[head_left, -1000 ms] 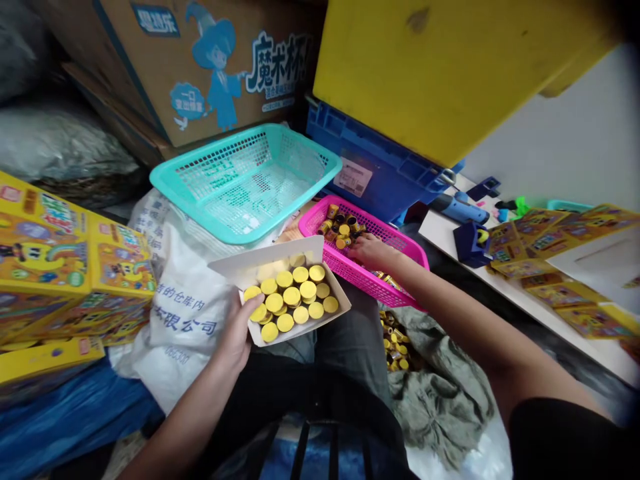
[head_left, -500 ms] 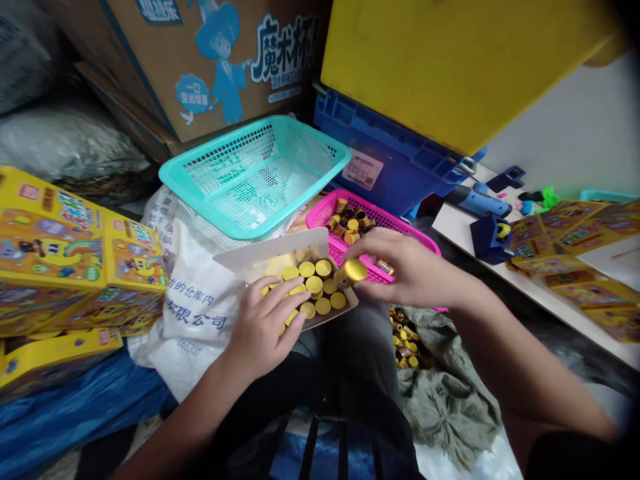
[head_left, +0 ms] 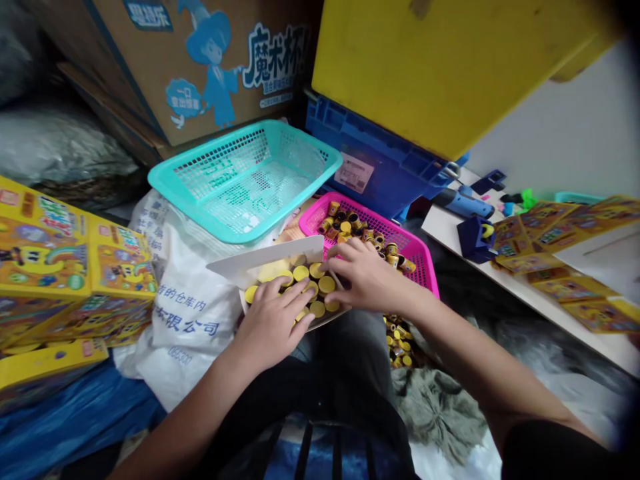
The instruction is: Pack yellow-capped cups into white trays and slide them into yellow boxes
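An open carton (head_left: pixel 267 262) with its white flap raised rests at my lap, holding several small cylinders with round yellow lids (head_left: pixel 317 309). My left hand (head_left: pixel 273 320) lies over its near left side, fingers spread across the lids. At the right end, the fingers of my right hand (head_left: pixel 359 275) curl around a yellow-lidded cylinder (head_left: pixel 327 286) standing among the others. My thumb is on its near side; the grip is partly hidden.
Behind my right hand is a pink basket (head_left: pixel 430 267) of small cylinders. A turquoise basket (head_left: pixel 240 237) sits on a white sack (head_left: pixel 175 347). Printed yellow boxes (head_left: pixel 120 267) stand left. More cylinders (head_left: pixel 399 343) lie low right, near a white shelf (head_left: pixel 450 233).
My right hand has moved left and down, bringing the yellow-lidded cylinder into the right end of the carton. My left hand stays over the lids. The view has shifted slightly.
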The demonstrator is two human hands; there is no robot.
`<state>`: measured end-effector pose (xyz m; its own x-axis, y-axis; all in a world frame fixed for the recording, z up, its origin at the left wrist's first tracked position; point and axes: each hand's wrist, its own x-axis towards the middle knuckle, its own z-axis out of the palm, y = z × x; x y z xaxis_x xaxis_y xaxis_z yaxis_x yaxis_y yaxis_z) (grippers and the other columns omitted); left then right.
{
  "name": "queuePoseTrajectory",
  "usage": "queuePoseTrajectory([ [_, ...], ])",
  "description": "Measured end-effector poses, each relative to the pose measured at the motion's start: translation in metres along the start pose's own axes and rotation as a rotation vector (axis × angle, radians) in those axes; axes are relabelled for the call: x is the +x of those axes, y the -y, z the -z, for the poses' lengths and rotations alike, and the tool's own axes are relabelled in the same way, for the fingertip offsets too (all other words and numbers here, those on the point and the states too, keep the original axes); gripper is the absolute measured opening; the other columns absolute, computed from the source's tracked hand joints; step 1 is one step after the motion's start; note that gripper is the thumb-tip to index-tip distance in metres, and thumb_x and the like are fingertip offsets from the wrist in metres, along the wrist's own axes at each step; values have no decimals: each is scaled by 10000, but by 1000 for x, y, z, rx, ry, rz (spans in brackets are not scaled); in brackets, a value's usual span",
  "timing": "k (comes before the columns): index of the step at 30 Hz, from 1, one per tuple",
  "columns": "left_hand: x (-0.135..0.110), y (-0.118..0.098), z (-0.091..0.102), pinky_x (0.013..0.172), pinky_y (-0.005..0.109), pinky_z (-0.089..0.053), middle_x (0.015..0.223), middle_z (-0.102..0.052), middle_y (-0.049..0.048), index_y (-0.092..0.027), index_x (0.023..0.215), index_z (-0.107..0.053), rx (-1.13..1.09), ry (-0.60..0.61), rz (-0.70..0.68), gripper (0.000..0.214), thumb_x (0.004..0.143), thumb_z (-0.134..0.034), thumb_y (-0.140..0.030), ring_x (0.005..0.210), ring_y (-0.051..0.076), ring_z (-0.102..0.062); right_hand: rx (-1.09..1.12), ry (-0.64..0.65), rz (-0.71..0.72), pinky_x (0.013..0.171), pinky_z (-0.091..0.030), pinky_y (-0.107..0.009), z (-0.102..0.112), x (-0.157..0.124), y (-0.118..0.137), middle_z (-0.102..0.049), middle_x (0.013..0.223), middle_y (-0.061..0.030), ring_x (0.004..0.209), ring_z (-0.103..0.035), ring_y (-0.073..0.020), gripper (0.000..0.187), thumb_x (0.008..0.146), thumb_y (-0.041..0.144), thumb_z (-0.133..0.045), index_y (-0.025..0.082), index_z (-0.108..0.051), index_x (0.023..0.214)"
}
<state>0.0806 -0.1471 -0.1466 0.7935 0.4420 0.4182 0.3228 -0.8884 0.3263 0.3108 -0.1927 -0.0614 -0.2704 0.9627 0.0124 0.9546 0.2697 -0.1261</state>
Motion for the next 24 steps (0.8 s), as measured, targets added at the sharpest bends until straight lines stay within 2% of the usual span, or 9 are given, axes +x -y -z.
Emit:
queuePoseTrajectory([
  [1, -1, 0, 1, 948, 552, -480, 1340, -719, 114, -138, 1317, -670, -2, -29, -9, 379, 966, -614, -270, 1142, 370, -561, 46, -42, -60, 898, -445, -392, 5, 0, -12, -704, 1149, -125, 1047, -590, -285, 304, 945, 406, -656, 187, -727, 1144],
  [3, -7, 1, 5, 973, 524, -481, 1325, -712, 127, -162, 1313, -651, -42, -144, -32, 361, 958, -616, -220, 1165, 348, -579, 66, -74, -332, 861, -469, -350, 10, 4, -44, -731, 1092, -117, 999, -640, -251, 322, 1040, 376, -471, 180, -711, 1125],
  [6, -29, 7, 5, 1023, 452, -474, 1246, -692, 103, -215, 1177, -675, -172, -476, 41, 287, 917, -623, -106, 1162, 278, -612, -13, 113, -788, 821, -492, -339, 1, 15, -94, -756, 1115, -155, 1002, -695, -271, 350, 1051, 367, -433, 157, -699, 1138],
  [9, -53, 17, -7, 1078, 421, -438, 1173, -644, 64, -245, 1095, -663, -365, -824, 343, 222, 893, -669, -153, 1178, 245, -595, -13, 273, -910, 828, -524, -346, -22, 24, -123, -755, 1160, -208, 1034, -719, -321, 336, 937, 360, -659, 109, -707, 1155],
  [11, -61, 25, -17, 1099, 425, -431, 1182, -628, 61, -252, 1138, -628, -654, -874, 626, 253, 898, -699, -292, 1198, 247, -588, 8, 274, -911, 848, -541, -350, -33, 25, -128, -748, 1193, -220, 1060, -723, -336, 385, 871, 285, -728, 89, -695, 1200],
  [13, -62, 29, -22, 1104, 439, -444, 1240, -629, 70, -260, 1209, -585, -1017, -758, 909, 387, 885, -709, -432, 1242, 266, -586, 25, 266, -896, 900, -543, -353, -33, 20, -127, -733, 1245, -208, 1115, -711, -328, 395, 888, 233, -683, 96, -673, 1257],
  [15, -58, 30, -21, 1102, 451, -463, 1335, -622, 80, -268, 1265, -555, -1287, -597, 1077, 510, 850, -724, -511, 1313, 301, -561, 123, 227, -833, 936, -543, -348, -21, 8, -119, -728, 1276, -165, 1133, -707, -291, 370, 932, 242, -612, 130, -660, 1281],
  [20, -46, 28, -14, 1125, 470, -471, 1493, -585, 83, -270, 1412, -498, -1579, -298, 1055, 720, 779, -777, -470, 1385, 349, -529, 824, 29, -329, 843, -591, -365, 23, -27, -63, -749, 1153, -88, 994, -729, -240, 343, 868, 362, -712, 211, -626, 1164],
  [24, -43, 26, -18, 1143, 497, -460, 1491, -599, 89, -260, 1501, -436, -1591, -311, 1061, 795, 787, -749, -416, 1388, 350, -537, 732, 97, 73, 937, -541, -376, 23, -20, 14, -709, 1136, -80, 1069, -670, -225, 298, 831, 185, -747, 208, -651, 1113],
])
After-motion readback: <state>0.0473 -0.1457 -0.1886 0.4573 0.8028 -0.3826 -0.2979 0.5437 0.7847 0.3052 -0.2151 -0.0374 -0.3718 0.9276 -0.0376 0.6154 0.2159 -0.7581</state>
